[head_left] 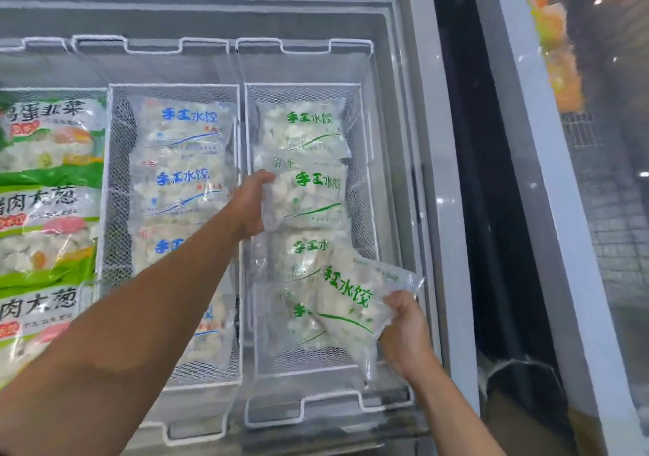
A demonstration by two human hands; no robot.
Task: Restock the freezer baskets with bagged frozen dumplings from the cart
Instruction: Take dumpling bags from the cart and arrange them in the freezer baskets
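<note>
The left hand (251, 206) curls around the left edge of a green-lettered dumpling bag (309, 199) lying second from the back in the right basket (365, 209), seemingly squaring it into the row. The right hand (404, 329) pinches the corner of another green-lettered bag, the held bag (354, 301), tilted above the front end of that same basket and not yet laid down.

Judging by how things lie, the restocking looks well along: the right basket already holds a row of green-lettered bags from back to front, and the held bag would go on top near the front. The cart is out of sight, so I cannot tell how many bags are left.

Just left of the right basket, the middle basket (119, 188) carries a full row of blue-lettered bags (186, 132). Further left lie larger green-printed bags (45, 160). The baskets sit inside a grey chest freezer (414, 111) with frosted wire rims. To the right of the right basket a dark gap separates this freezer from a neighbouring cabinet (548, 160) with orange packs behind glass.
</note>
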